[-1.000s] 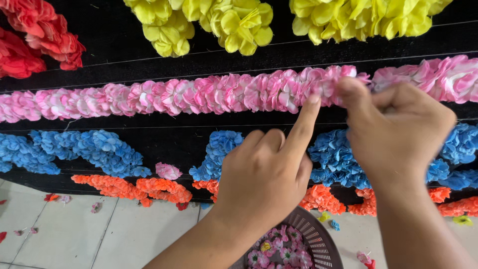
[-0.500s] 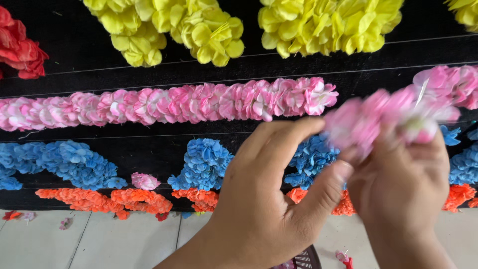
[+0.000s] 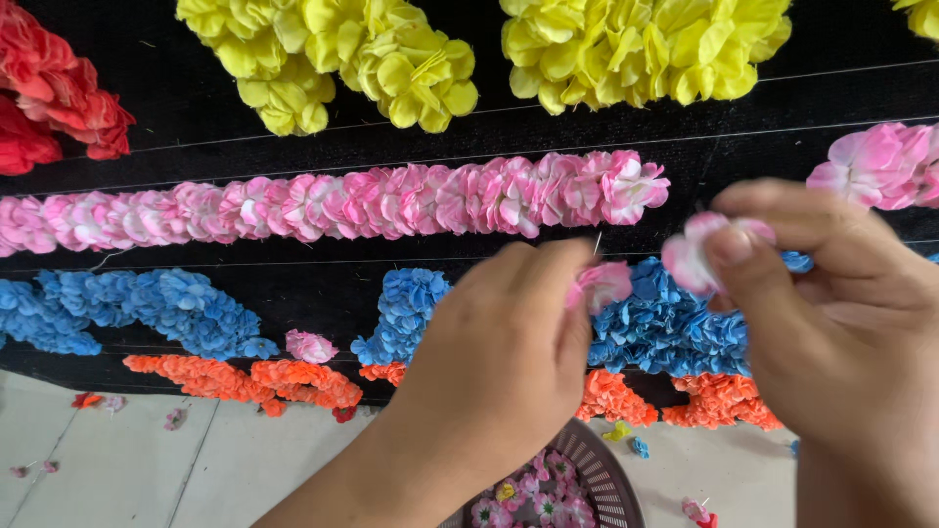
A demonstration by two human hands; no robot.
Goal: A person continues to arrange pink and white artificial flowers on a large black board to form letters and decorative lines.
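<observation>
- Since half a second ago our hands have drawn apart.
- Our left hand pinches a pink flower on a needle pointing up.
- Our right hand pinches another bloom.
- Beyond, the pink garland runs left to right.

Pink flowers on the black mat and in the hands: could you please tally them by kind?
Strands on the mat: 2, the long strand and the short strand
Loose flower on the mat: 1
Held flowers: 2, the left flower in the left hand grip and the right flower in the right hand grip
Total: 5
</observation>
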